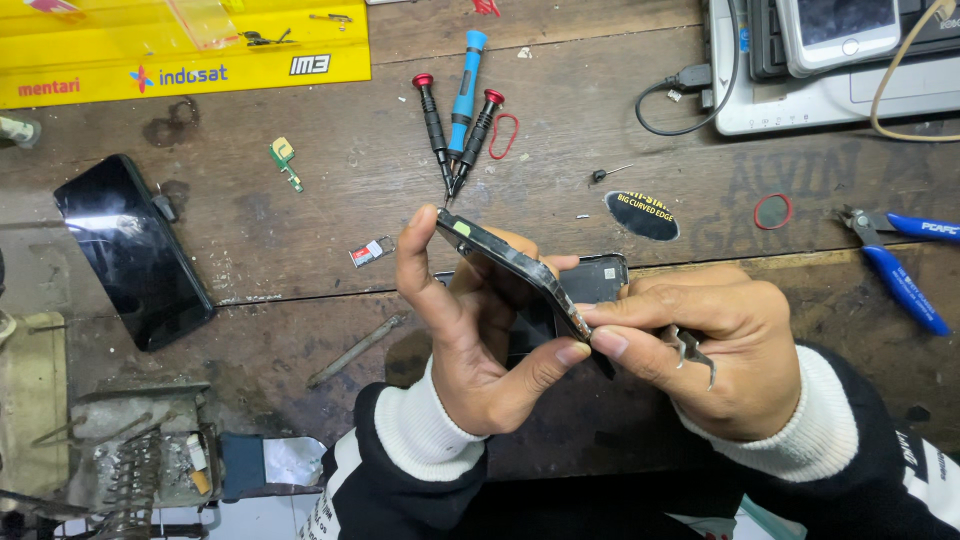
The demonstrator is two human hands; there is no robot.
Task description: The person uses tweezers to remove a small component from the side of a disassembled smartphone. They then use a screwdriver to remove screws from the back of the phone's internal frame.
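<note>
My left hand point(470, 330) holds a dark opened phone body point(510, 265) tilted on edge above the wooden bench, thumb under its lower end and fingers along its top. My right hand point(715, 345) pinches the phone's lower right corner with thumb and forefinger and also holds metal tweezers point(693, 352), whose tips point down to the right. A second dark phone part point(600, 278) lies on the bench just behind the hands.
Three small screwdrivers point(460, 120) lie at the back centre. A black phone screen point(130, 250) lies at left, blue-handled pliers point(900, 265) at right. A small circuit part point(285, 162), a SIM tray point(370, 252), a yellow board point(180, 45) and a white device with a phone point(830, 60) lie around.
</note>
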